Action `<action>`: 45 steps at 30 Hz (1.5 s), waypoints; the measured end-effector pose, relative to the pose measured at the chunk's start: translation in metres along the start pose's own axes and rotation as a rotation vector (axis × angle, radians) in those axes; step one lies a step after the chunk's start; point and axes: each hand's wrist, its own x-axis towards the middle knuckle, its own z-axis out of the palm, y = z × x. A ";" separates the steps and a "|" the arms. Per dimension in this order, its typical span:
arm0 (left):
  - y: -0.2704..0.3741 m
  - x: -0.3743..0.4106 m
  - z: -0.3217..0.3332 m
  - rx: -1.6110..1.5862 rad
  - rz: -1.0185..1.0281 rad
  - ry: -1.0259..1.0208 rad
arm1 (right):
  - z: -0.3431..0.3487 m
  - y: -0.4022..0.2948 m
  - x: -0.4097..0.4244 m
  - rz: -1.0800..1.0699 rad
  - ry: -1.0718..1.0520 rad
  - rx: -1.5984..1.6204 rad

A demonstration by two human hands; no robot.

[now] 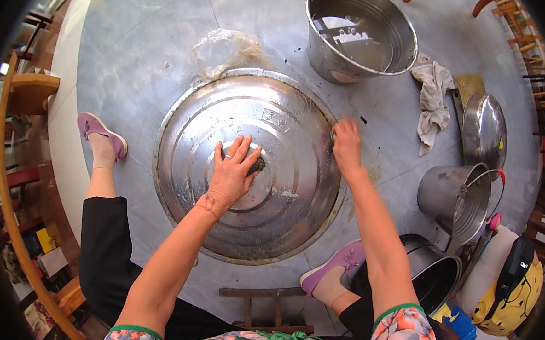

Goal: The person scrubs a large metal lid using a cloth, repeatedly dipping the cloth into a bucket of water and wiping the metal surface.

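A large round metal lid [293,209] with raised concentric rings lies on the floor before me, with brownish grime along its rim. My left hand [234,172] rests over the dark, rough knob [257,165] at its centre, fingers spread around it. Much of that knob is hidden under the palm. At the lid's right rim, my right hand [347,144] is curled and slightly blurred. A small greyish item shows at its fingertips, too little to identify. Beyond the far rim lies a crumpled clear plastic sheet or bag [226,50].
A metal bucket [329,65] of murky water stands at the far right. Nearby are a grey rag [433,100], a shiny metal basin [486,133], a tipped pail [441,196] and a dark pot [431,271]. Wooden bars [264,293] of a stool show below the lid.
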 end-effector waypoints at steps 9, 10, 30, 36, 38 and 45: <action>0.001 0.001 -0.001 0.024 -0.030 0.010 | -0.022 -0.005 -0.014 -0.083 -0.087 -0.067; 0.002 0.005 -0.001 0.026 -0.032 0.021 | -0.018 -0.004 -0.010 -0.063 -0.059 -0.104; 0.003 -0.001 -0.003 0.037 -0.019 0.049 | -0.038 -0.001 -0.087 -0.034 -0.093 0.139; -0.001 -0.003 -0.002 0.039 -0.037 0.052 | -0.038 -0.014 -0.124 -0.047 -0.115 0.161; 0.000 -0.003 -0.001 0.046 -0.035 0.054 | -0.051 -0.025 -0.148 -0.156 -0.200 0.165; 0.000 0.001 -0.004 0.048 -0.031 0.053 | -0.049 -0.005 -0.114 0.017 -0.127 0.106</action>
